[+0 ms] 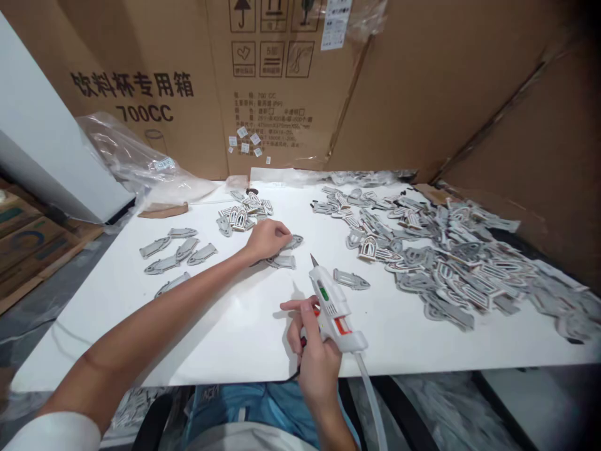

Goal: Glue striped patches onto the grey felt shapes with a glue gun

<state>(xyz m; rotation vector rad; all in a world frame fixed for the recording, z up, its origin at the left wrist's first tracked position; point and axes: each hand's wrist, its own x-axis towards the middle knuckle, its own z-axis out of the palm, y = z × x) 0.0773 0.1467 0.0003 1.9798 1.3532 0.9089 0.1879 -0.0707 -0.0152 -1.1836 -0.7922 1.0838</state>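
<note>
The left hand [268, 240] curls over grey pieces [284, 262] near the middle of the white table [248, 326], fingers nearly together; whether they pinch one, I cannot tell. The right hand [313, 351] wraps the handle of a glue gun [332, 304], one finger sticking out leftward, close to the table's front edge. The nozzle points toward the far side, a strip of white tabletop between it and those pieces. A heap [451, 263] crowds the right side; loose parts [203, 253] lie left; cardboard [291, 113] walls the far edge.
</note>
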